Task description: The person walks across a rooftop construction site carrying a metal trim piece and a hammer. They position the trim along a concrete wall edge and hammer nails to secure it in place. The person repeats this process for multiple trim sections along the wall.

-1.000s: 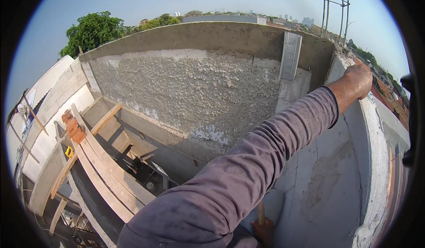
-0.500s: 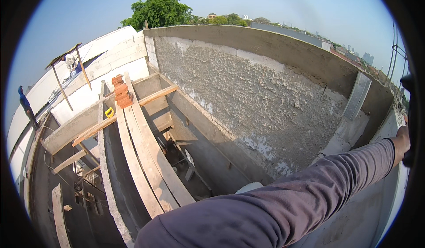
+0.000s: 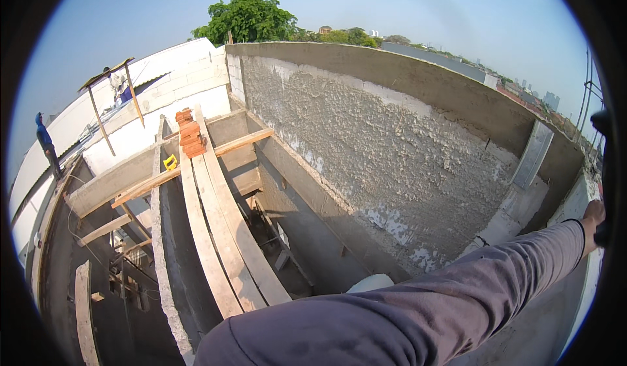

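Note:
My right arm, in a grey-purple sleeve, stretches from the lower middle to the right rim. At its end my right hand [image 3: 593,217] is at the top edge of the pale side wall [image 3: 591,265]. A dark shape at the picture's rim covers part of this hand, and its fingers are hidden. My left hand is out of view. Beyond my arm, long wooden planks [image 3: 225,235] span the opening. A stack of orange-red bricks [image 3: 191,137] sits at their far end. Left of the bricks lies a yellow-handled tool [image 3: 170,163], perhaps a handsaw.
A deep drop with timber props lies beneath the planks, crossed by a wooden beam [image 3: 245,142] and a narrow concrete ledge [image 3: 163,255]. A rough plastered wall [image 3: 392,144] closes the right. One person in blue [image 3: 46,140] stands far left; another [image 3: 117,86] is under a small canopy.
The whole view has shifted slightly, so the planks, bricks and far people appear a little farther right. My right arm keeps much the same stretched pose, its hand still at the wall edge.

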`<state>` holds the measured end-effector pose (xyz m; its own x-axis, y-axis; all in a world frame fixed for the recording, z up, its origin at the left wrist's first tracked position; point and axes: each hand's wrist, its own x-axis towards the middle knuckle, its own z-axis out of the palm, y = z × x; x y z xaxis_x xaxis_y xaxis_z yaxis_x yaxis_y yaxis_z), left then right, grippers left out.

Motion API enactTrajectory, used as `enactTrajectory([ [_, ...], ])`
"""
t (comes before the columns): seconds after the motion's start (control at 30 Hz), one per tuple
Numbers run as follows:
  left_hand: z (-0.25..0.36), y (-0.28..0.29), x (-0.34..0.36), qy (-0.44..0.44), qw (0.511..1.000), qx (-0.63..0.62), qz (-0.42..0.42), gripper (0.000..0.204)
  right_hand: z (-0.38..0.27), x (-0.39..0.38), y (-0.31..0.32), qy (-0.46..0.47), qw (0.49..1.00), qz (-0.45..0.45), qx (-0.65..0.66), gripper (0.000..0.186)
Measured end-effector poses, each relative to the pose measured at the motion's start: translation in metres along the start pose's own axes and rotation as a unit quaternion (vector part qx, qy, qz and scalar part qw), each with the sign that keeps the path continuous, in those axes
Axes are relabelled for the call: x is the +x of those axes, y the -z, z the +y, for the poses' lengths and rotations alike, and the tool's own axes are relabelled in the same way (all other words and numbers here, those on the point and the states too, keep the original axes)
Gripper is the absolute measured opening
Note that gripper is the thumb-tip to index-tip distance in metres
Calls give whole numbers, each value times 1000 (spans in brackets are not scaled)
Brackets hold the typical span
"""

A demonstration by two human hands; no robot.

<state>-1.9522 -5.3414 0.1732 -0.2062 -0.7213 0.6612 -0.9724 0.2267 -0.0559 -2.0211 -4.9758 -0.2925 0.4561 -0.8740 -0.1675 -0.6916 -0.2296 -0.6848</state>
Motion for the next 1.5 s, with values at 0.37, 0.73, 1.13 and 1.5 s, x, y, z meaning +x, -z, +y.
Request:
enactTrajectory([
  [0.37,-148,14,-138,84,871,-336,348,22,24,-1,-15,-61,980,6,190,32],
  [0.73,-297,-68,-201,274,957,-81,51,53,-4,-10,-1,-85,978,-70,178,48],
  [1.13,-315,-104,-164,199,975,61,77,33,-4,-10,9,-116,977,-75,161,47],
  [1.5,-317,-108,-163,206,972,68,96,29,-5,-15,12,-100,976,-60,183,47],
])
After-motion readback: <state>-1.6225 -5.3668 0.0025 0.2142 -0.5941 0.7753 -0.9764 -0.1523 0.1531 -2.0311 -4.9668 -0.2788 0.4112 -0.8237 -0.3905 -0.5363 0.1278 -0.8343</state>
